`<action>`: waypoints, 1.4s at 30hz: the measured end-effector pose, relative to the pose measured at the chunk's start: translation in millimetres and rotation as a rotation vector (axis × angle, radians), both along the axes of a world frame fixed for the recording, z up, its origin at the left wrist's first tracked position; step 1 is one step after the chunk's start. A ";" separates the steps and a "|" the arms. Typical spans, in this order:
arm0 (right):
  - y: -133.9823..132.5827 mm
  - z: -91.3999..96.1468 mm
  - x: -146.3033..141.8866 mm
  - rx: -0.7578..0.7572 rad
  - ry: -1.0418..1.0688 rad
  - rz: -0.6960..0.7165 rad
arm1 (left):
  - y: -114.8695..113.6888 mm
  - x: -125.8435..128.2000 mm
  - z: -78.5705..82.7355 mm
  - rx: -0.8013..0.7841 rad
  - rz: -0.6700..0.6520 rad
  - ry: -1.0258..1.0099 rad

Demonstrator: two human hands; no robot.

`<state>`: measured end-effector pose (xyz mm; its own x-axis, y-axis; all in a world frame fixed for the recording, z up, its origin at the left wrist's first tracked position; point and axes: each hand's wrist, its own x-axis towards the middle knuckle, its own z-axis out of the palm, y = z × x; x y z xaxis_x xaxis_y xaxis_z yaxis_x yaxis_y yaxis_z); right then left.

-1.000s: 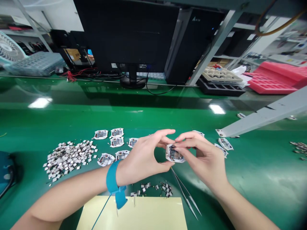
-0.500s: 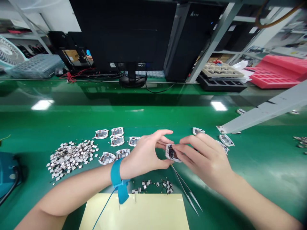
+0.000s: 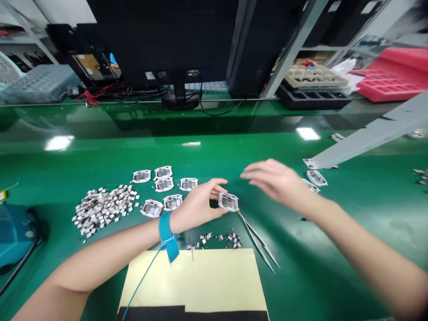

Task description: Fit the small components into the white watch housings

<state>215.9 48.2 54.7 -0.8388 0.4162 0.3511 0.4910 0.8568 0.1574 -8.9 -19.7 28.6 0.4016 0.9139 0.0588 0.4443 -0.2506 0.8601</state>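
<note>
My left hand (image 3: 197, 201), with a teal strap at the wrist, grips a white-framed casing with a circuit board inside (image 3: 228, 202) by its left edge, thumb below and fingers above. Apart from it, to the right and a little higher, my right hand (image 3: 276, 180) hovers over the green bench, slightly blurred. Its fingers stretch leftward and show nothing between them. Metal tweezers (image 3: 259, 243) lie just below the held casing. Left of my left hand sit several similar casings (image 3: 163, 184). Small dark and silver parts (image 3: 234, 240) are scattered below that hand.
A heap of small square silver parts (image 3: 105, 207) lies at left, near a blue device (image 3: 18, 236). Yellow sheet (image 3: 197, 281) covers the front of the bench. More casings (image 3: 316, 178) lie at right by a slanted metal post (image 3: 364, 131). A monitor (image 3: 160, 40) stands behind.
My right hand has let go of the casing and moved up and right. The casing stays in my left hand, its face now more visible. The view has tilted down slightly.
</note>
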 end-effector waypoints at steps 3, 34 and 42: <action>41.2 -26.0 53.8 0.024 0.075 -0.172 | -4.5 -21.4 -10.6 0.053 0.066 0.173; -10.7 -53.8 -0.5 -0.404 0.113 -0.055 | -92.7 -55.7 -7.7 0.045 -0.037 0.412; -12.9 -62.6 -8.0 -0.281 0.092 -0.047 | -81.1 -64.7 -1.8 -0.285 0.127 0.204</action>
<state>207.8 35.2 -7.9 -0.7862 0.5457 0.2901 0.5328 0.8363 -0.1293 -73.6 -100.8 26.8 0.2608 0.9254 -0.2751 0.6261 0.0548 0.7778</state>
